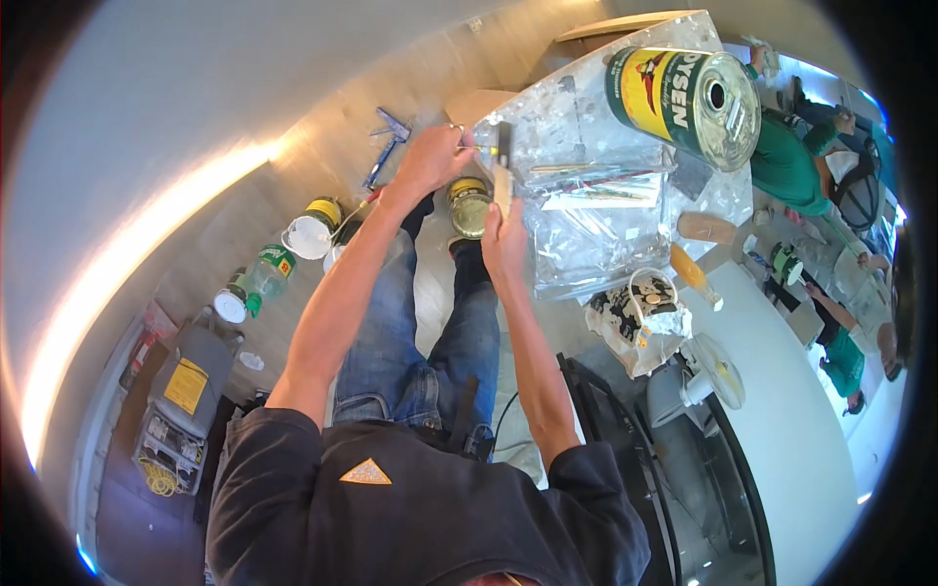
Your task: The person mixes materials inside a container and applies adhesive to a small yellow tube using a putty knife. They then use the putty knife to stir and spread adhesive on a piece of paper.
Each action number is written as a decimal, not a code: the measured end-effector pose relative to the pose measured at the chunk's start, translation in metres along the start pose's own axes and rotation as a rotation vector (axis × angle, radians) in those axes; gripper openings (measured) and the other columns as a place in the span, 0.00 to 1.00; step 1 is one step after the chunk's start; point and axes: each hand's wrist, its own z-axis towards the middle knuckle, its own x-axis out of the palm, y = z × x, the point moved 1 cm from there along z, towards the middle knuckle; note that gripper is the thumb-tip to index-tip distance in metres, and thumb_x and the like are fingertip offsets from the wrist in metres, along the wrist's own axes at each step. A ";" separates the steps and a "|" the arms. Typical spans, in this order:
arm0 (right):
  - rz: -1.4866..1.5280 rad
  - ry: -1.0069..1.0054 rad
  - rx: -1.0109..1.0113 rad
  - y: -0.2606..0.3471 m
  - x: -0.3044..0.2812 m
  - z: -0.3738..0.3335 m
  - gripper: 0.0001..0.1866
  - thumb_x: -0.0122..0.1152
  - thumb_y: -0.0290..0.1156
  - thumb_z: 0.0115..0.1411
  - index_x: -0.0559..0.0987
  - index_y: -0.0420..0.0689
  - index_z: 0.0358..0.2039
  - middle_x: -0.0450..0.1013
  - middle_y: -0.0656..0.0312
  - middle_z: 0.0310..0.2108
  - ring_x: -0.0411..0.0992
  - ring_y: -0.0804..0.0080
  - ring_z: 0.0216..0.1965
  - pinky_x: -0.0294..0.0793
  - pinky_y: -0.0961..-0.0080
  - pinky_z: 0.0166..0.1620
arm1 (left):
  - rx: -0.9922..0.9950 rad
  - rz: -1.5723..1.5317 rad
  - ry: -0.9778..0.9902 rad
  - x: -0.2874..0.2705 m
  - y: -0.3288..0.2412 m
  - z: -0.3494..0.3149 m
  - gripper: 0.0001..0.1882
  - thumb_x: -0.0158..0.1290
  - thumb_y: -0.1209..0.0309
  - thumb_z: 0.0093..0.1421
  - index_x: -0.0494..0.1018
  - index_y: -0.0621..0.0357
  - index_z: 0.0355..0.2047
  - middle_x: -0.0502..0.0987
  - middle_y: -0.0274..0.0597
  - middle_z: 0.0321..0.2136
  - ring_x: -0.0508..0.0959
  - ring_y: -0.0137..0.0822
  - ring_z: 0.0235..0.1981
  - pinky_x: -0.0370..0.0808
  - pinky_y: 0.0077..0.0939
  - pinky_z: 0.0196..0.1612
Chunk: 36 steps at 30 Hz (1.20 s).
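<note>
My right hand (505, 246) is closed around the pale wooden handle of a flat paintbrush (503, 181), whose dark bristles point away from me. Beside the bristles, my left hand (435, 161) pinches a thin, yellowish piece (477, 148) that reaches toward the brush. Its exact kind is too small to make out. Both hands are at the left edge of a paint-spotted work surface (537, 112). Below them on the floor stands a metal tin (470, 207) with a yellow band.
A large paint can (684, 103) stands on the surface near a clear plastic bag (596, 230) with thin brushes. A bottle (692, 273), a spattered bucket (640, 317) and a fan (711, 373) are at right. Tins, a green bottle (269, 273) and a blue tool (389, 146) lie left. People in green work at far right.
</note>
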 end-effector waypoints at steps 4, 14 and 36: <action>0.222 -0.138 -0.069 0.027 -0.020 -0.017 0.11 0.52 0.33 0.69 0.69 0.38 0.43 0.74 0.54 0.28 0.73 0.62 0.26 0.72 0.65 0.31 | 0.228 0.087 -0.173 0.004 -0.008 -0.016 0.08 0.60 0.67 0.56 0.78 0.58 0.31 0.76 0.43 0.28 0.77 0.47 0.33 0.71 0.39 0.38; -0.130 -0.011 0.055 -0.009 0.014 -0.012 0.14 0.51 0.33 0.69 0.67 0.37 0.49 0.75 0.46 0.30 0.75 0.47 0.30 0.72 0.56 0.33 | 0.406 0.269 -0.319 0.022 -0.002 -0.025 0.04 0.61 0.71 0.54 0.77 0.55 0.29 0.76 0.38 0.29 0.77 0.42 0.36 0.71 0.36 0.41; -0.250 -0.547 0.052 -0.058 -0.130 0.021 0.21 0.54 0.35 0.66 0.69 0.41 0.56 0.71 0.46 0.49 0.70 0.49 0.50 0.67 0.61 0.51 | 0.270 -0.148 -0.324 -0.010 -0.091 -0.045 0.07 0.61 0.75 0.57 0.74 0.60 0.34 0.80 0.45 0.34 0.82 0.41 0.36 0.77 0.30 0.40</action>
